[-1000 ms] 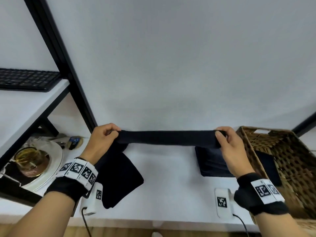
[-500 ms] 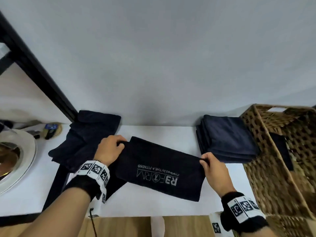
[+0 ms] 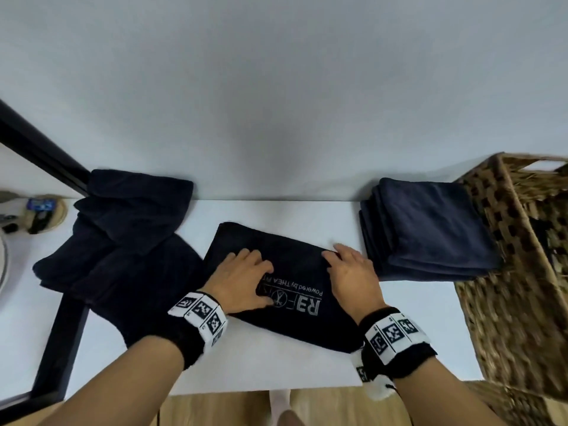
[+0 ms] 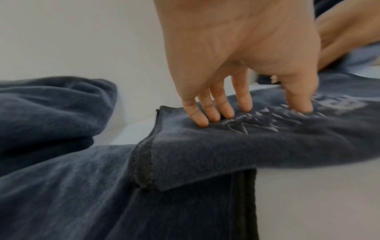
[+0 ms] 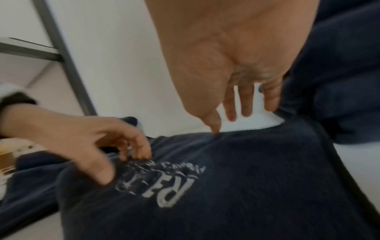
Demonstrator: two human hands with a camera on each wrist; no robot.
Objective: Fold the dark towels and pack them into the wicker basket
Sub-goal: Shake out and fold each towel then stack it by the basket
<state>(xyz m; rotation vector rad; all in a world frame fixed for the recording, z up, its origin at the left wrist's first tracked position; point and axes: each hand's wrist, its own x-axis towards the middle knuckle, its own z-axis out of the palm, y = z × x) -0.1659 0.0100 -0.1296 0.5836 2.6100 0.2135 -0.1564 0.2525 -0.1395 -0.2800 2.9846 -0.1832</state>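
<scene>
Towel: my printed dark towel (image 3: 295, 272) lies flat on the white desk (image 3: 276, 373).
Left hand (image 3: 242, 281): spread, pressing it (fingertips down).
Right hand (image 3: 353, 278): spread, resting on its right edge.

Both hands let go of towel (image 3: 285, 281) edges, now pressing flat on top.

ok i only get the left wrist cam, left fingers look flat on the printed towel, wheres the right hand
Observer: The right hand rests on the right end of the same printed towel, fingers straight.
Operator: any folded ones done yet
Observer: Yes, a folded stack sits on the table, just right of that towel.
Operator: and the basket
Observer: The wicker basket stands at the far right, next to the stack.
</scene>
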